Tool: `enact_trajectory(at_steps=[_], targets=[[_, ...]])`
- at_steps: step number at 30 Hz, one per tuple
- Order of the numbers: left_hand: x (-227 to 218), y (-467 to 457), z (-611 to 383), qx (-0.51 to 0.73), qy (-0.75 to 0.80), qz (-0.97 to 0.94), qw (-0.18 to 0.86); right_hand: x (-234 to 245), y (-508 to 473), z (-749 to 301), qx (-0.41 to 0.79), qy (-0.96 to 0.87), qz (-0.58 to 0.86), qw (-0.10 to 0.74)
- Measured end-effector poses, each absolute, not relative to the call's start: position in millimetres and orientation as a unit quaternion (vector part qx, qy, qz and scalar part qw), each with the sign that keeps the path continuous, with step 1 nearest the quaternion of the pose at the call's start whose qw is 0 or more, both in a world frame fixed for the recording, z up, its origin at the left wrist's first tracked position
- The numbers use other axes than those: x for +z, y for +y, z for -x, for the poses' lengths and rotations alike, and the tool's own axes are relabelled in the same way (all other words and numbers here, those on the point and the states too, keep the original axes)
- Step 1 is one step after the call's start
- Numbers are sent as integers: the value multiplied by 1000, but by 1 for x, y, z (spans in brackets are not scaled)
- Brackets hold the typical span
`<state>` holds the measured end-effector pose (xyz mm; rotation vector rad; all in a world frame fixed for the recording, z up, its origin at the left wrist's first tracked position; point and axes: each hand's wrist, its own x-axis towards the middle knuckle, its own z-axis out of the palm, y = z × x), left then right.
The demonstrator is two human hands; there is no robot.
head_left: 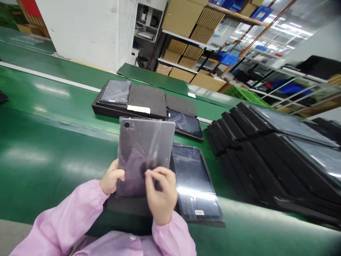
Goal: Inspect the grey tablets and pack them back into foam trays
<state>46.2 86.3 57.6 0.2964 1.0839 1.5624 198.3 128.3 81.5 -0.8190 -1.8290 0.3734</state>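
A grey tablet [145, 149] in clear film is held upright, back side toward me, camera lens at its top left corner. My left hand [112, 176] grips its lower left edge. My right hand [160, 193] lies over its lower right part, fingers curled and pinching at the film. Under the tablet lies a black tray [128, 206] on the green belt [53, 142]. Just to the right a second tablet [194, 185] lies face up in a black tray, wrapped in shiny film.
Farther back on the belt are more black trays with tablets [115, 93] and dark foam sheets [147, 101]. A fanned row of several black trays [261, 156] fills the right side. Shelves with cardboard boxes [186, 21] stand behind.
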Motion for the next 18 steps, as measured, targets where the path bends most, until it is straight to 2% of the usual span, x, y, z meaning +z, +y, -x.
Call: enact_trajectory(at_steps=[4,7,15,18], targets=[[63,87,-48,668,448,-121,582,81,90,-167,393,-834,45,384],[60,86,-49,682,443,-104,572,76,81,-157,431,-827,-98,347],[55,86,-47,682,469,-101,552,73,88,-164,494,-810,-119,292],[54,85,-46,678,474,-108,551,82,91,-168,542,-771,-118,313]])
